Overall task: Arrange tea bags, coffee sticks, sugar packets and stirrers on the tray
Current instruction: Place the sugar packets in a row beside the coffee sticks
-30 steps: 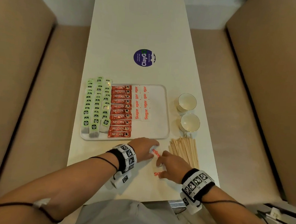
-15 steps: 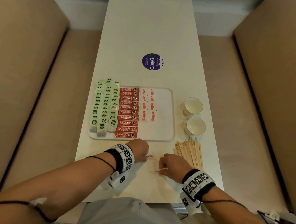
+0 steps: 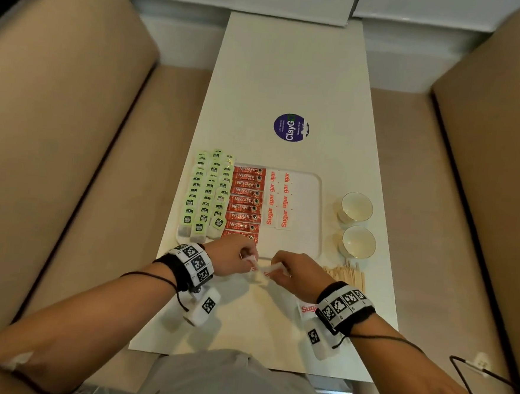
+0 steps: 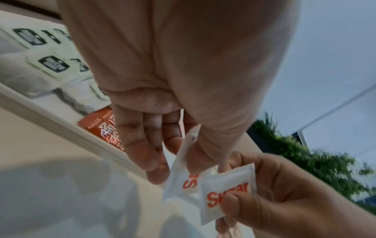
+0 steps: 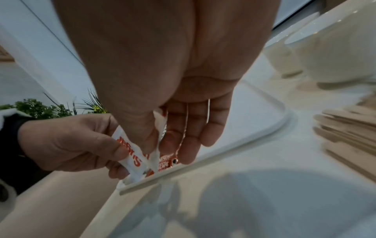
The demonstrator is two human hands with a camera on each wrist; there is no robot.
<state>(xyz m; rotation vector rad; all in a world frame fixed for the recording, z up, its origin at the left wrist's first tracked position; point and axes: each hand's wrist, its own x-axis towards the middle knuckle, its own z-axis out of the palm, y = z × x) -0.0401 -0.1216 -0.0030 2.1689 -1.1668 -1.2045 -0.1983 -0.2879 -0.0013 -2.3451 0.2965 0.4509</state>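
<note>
Both hands meet just above the table (image 3: 291, 76), off the tray's (image 3: 320, 201) near edge.

Left hand (image 3: 233, 256): thumb and fingers pinch a sugar packet (image 4: 181, 182) that hangs below the fingertips, its free end pointing toward 3 o'clock in the head view. The other fingers are loosely curled.

Right hand (image 3: 293, 273): thumb and forefinger pinch a second packet (image 4: 225, 193), "Sugar" print facing the left wrist camera. Its end points toward 9 o'clock. The two packets overlap or touch at their ends, between the hands; which one the views do not settle.

A third packet (image 3: 308, 308) lies flat on the table under the right wrist, at 5 o'clock from the hands, partly hidden by the wristband.

On the tray, from 9 to 3 o'clock: tea bags (image 3: 206, 193) in rows with green tags, some overhanging the left rim; coffee sticks (image 3: 246, 202) in a red column, the nearest one partly behind the left hand; sugar rows (image 3: 278, 198) in two short columns. The tray's right part is bare.

Stirrers (image 3: 345, 275) lie bundled on the table at 3 o'clock from the right hand, just beside it. Two cups (image 3: 355, 225) stand at 1 o'clock, right of the tray. A round sticker (image 3: 291, 127) sits at 12 o'clock, well beyond the tray.
</note>
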